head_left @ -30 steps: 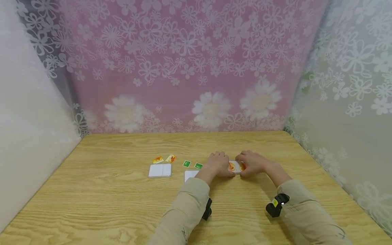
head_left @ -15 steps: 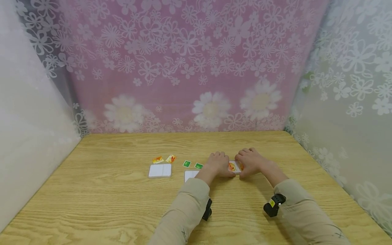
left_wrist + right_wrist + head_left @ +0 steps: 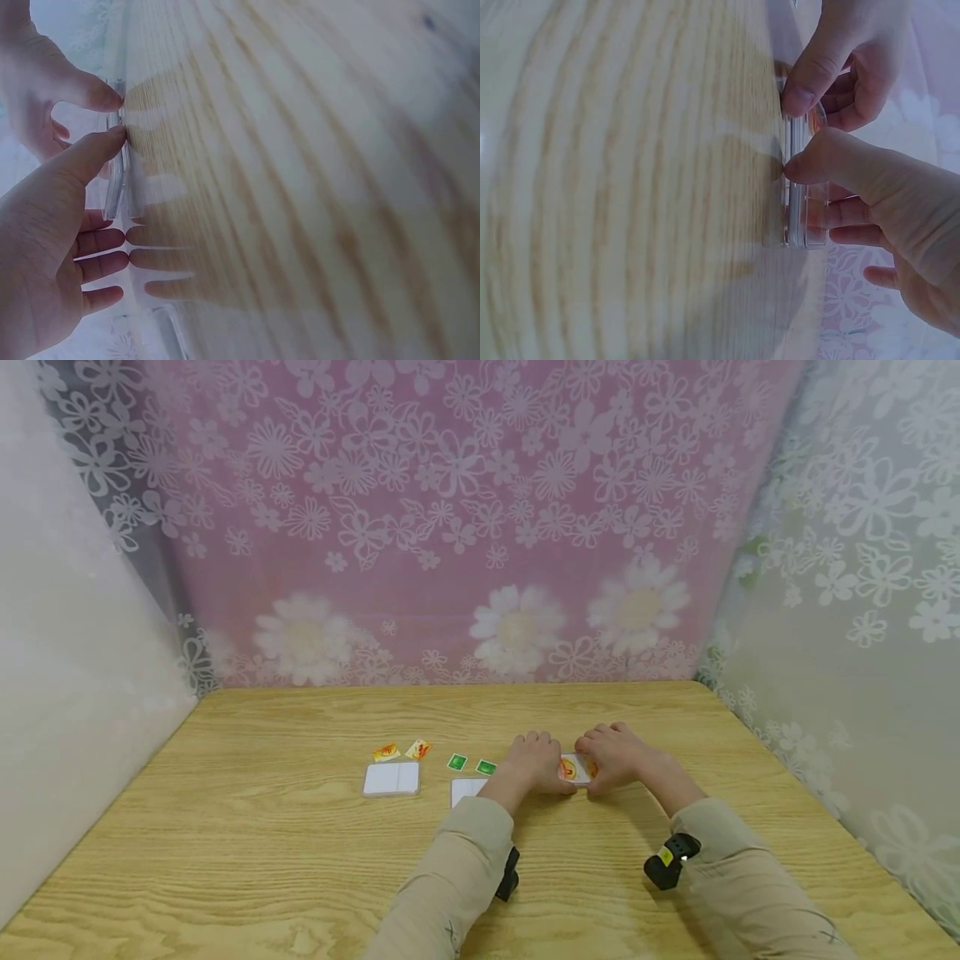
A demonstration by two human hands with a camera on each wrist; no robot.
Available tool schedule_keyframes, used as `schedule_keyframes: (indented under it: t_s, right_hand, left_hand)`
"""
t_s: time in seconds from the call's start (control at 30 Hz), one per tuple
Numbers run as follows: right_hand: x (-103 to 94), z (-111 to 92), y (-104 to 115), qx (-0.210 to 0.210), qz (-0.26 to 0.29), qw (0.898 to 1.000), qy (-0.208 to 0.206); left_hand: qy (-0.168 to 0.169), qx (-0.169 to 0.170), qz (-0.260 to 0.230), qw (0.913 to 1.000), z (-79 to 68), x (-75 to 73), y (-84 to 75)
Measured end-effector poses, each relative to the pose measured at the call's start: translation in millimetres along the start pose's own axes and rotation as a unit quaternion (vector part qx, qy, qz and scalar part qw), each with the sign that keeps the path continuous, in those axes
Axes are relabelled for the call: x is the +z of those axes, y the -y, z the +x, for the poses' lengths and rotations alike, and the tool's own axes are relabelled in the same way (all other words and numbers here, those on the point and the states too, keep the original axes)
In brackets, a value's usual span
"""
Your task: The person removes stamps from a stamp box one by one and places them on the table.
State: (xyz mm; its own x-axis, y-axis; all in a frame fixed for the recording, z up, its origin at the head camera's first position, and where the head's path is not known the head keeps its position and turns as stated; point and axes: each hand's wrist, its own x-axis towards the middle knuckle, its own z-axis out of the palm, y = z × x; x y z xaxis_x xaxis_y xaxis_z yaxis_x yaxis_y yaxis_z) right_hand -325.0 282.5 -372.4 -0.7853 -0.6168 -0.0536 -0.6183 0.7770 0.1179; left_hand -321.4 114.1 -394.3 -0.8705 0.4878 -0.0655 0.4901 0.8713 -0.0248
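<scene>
A small flat clear plastic case point(image 3: 572, 768) with orange and red pictures inside lies on the table, partly covered by both hands. My left hand point(image 3: 535, 764) grips its left part, and my right hand point(image 3: 617, 755) holds its right part. In the left wrist view, the left thumb point(image 3: 101, 150) presses the near edge of the case point(image 3: 114, 191) close beside the right thumb point(image 3: 94, 94). The right wrist view shows the layered near edge of the case point(image 3: 795, 217), with both thumbs against it and the other fingers reaching round its far side.
A white-filled clear case point(image 3: 392, 778) lies further left, with two orange-and-yellow cards point(image 3: 386, 752) behind it. Another white case point(image 3: 467, 789) is partly hidden by the left forearm. Two green cards point(image 3: 457, 762) lie behind that case. Patterned curtains point(image 3: 450, 527) enclose the wooden table point(image 3: 300, 860).
My right hand has shifted slightly left and its knuckles have risen, covering more of the case's right side. The left hand and the other things have stayed in place.
</scene>
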Motion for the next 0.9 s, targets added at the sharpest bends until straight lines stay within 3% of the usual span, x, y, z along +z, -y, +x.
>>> schedule_keyframes:
  t_s: [0.9]
  right_hand:
    - [-5.7,-0.6,3.0,0.012,-0.016,1.000,0.013]
  left_hand:
    - [-0.001,-0.004,-0.010,0.9999,1.8,0.5,-0.5]
